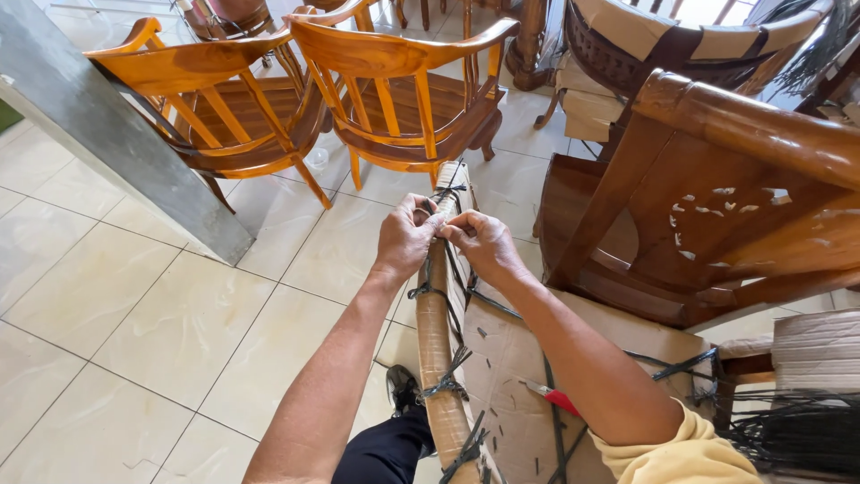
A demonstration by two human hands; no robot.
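Note:
A long piece of furniture wrapped in brown cardboard [502, 358] lies in front of me, tied along its length with black plastic strapping [448, 385]. My left hand [405, 237] and my right hand [479, 240] meet at its far end, both pinching a black strap [445, 193] knotted around the wrapped rail. The fingers of both hands are closed on the strap. A red-handled tool [557, 397] rests on the cardboard beneath my right forearm.
Two orange wooden armchairs [394, 90] stand on the cream tiled floor [134, 296] ahead. A dark carved wooden chair [717, 197] sits close on the right. A grey pillar [116, 134] rises at left. Loose black straps [788, 430] pile at lower right.

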